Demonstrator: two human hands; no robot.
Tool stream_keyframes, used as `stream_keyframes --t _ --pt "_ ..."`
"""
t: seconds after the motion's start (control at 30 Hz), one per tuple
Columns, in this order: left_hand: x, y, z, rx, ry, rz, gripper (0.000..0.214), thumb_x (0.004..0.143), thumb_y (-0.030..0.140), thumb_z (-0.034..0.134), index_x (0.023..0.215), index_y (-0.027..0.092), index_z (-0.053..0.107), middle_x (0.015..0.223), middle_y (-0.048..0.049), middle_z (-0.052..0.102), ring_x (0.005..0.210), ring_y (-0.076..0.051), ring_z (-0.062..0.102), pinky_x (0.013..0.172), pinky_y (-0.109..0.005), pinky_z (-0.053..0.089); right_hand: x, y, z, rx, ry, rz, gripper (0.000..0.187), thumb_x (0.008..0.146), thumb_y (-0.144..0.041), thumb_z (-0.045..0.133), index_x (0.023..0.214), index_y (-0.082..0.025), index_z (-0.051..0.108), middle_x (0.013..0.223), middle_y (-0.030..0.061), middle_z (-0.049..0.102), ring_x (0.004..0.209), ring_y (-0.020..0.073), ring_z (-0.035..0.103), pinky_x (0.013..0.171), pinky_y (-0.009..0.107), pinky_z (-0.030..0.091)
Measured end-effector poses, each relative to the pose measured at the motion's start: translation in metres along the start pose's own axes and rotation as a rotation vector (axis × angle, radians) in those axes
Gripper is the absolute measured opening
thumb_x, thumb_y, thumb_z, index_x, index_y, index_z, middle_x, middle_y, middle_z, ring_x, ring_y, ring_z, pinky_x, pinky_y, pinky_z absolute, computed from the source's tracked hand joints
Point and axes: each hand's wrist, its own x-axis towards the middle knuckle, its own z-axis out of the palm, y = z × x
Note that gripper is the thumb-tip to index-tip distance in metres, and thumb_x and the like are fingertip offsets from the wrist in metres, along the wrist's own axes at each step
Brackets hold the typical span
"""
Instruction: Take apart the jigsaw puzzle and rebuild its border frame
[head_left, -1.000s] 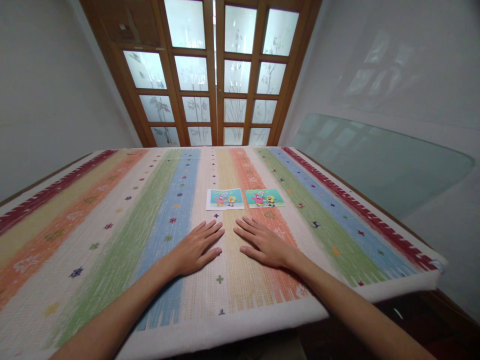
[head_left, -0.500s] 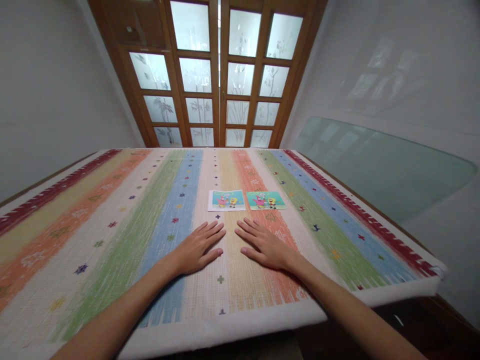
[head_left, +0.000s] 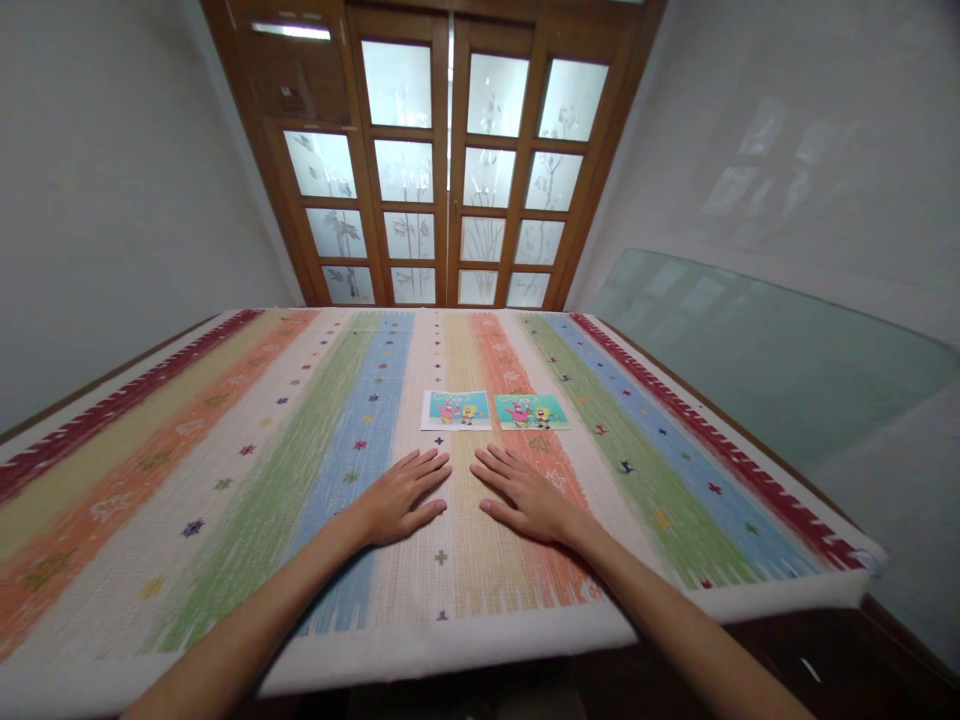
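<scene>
My left hand lies palm down on the striped cloth, its fingers stretched out and slightly spread. Opposite it, my right hand rests flat in the same way, fingers pointing inward. Neither hand holds anything. Just beyond the fingertips lie two cartoon picture cards, side by side with a narrow gap. The left card has a white border on its left side. The right card shows much the same scene of a pink and a yellow figure. Both cards are apart from my hands.
The cloth covers a wide table, with its white front edge near my forearms. Wooden doors with frosted panes stand behind the far edge. A pale green glass-like panel is along the right wall.
The camera view has tilted up slightly, so the doors and cards appear a little lower. My hands and the cards stay in place on the cloth.
</scene>
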Motion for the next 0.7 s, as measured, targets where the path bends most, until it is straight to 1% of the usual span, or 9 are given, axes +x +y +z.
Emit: stream_keyframes --t 0.1,0.2,0.27,0.33,0.4,0.5,0.57,0.6,0.7 --pt "-0.003 0.002 0.003 0.060 0.095 0.001 0.052 0.105 0.046 0.043 0.149 0.019 0.051 0.154 -0.0138 0.051 0.146 -0.029 0.044 0.121 -0.052 0.036 0.000 0.003 0.003 -0.007 0.019 -0.012 0.058 0.105 -0.048 0.046 0.156 -0.021 0.044 0.164 0.0125 0.035 0.155 0.0311 0.027 0.125 0.057 0.026" --pt "-0.016 0.007 0.004 0.137 0.225 -0.025 0.044 0.103 0.035 0.046 0.141 0.016 0.058 0.143 -0.0160 0.062 0.135 -0.030 0.056 0.114 -0.052 0.044 0.000 0.006 0.008 -0.023 0.037 -0.019 0.058 0.105 -0.049 0.045 0.156 -0.021 0.046 0.164 0.0120 0.036 0.153 0.0321 0.030 0.124 0.057 0.029" --pt "-0.034 0.010 0.000 0.191 0.300 -0.055 0.040 0.102 0.032 0.048 0.136 0.015 0.062 0.136 -0.0159 0.067 0.129 -0.029 0.060 0.111 -0.050 0.047 0.000 0.007 0.010 -0.050 0.054 -0.023 0.058 0.105 -0.049 0.045 0.154 -0.020 0.048 0.162 0.0125 0.039 0.152 0.0324 0.033 0.123 0.056 0.030" --pt "-0.064 0.012 -0.009 0.251 0.377 -0.121 0.037 0.102 0.031 0.048 0.132 0.015 0.064 0.130 -0.0151 0.069 0.125 -0.028 0.062 0.109 -0.049 0.049 0.000 0.008 0.008 -0.097 0.078 -0.036 0.057 0.104 -0.049 0.044 0.152 -0.019 0.051 0.160 0.0138 0.044 0.150 0.0326 0.038 0.123 0.055 0.032" --pt "-0.106 0.012 -0.022 0.314 0.479 -0.246 0.036 0.101 0.031 0.048 0.129 0.016 0.065 0.126 -0.0138 0.071 0.119 -0.027 0.065 0.105 -0.047 0.051 0.002 0.008 0.004 -0.146 0.091 -0.073 0.055 0.105 -0.048 0.043 0.148 -0.017 0.055 0.155 0.0152 0.051 0.145 0.0324 0.044 0.120 0.054 0.036" --pt "-0.193 0.013 -0.043 0.449 0.624 -0.480 0.033 0.100 0.032 0.048 0.121 0.016 0.067 0.116 -0.0126 0.075 0.108 -0.027 0.069 0.099 -0.043 0.054 0.012 0.010 -0.004 -0.184 0.102 -0.148 0.049 0.105 -0.045 0.041 0.138 -0.016 0.064 0.142 0.0168 0.062 0.131 0.0326 0.056 0.111 0.054 0.044" --pt "-0.264 0.020 -0.051 0.583 0.639 -0.692 0.035 0.099 0.037 0.046 0.118 0.015 0.066 0.113 -0.0126 0.075 0.105 -0.029 0.069 0.100 -0.045 0.054 0.025 0.013 -0.004 -0.204 0.126 -0.194 0.044 0.105 -0.041 0.040 0.130 -0.018 0.068 0.131 0.0150 0.069 0.125 0.0313 0.059 0.107 0.051 0.047" --pt "-0.300 0.027 -0.053 0.653 0.636 -0.812 0.036 0.099 0.038 0.044 0.116 0.016 0.066 0.110 -0.0121 0.075 0.101 -0.030 0.070 0.098 -0.046 0.054 0.033 0.016 -0.002 -0.239 0.152 -0.222 0.043 0.106 -0.039 0.038 0.128 -0.018 0.068 0.130 0.0149 0.069 0.126 0.0319 0.058 0.107 0.052 0.046" --pt "-0.406 0.067 -0.046 0.794 0.516 -1.172 0.046 0.095 0.045 0.036 0.115 0.014 0.065 0.104 -0.0153 0.075 0.092 -0.035 0.071 0.090 -0.050 0.057 0.059 0.025 0.012 -0.362 0.247 -0.301 0.045 0.106 -0.033 0.033 0.129 -0.014 0.066 0.133 0.0175 0.067 0.133 0.0357 0.052 0.110 0.057 0.040"
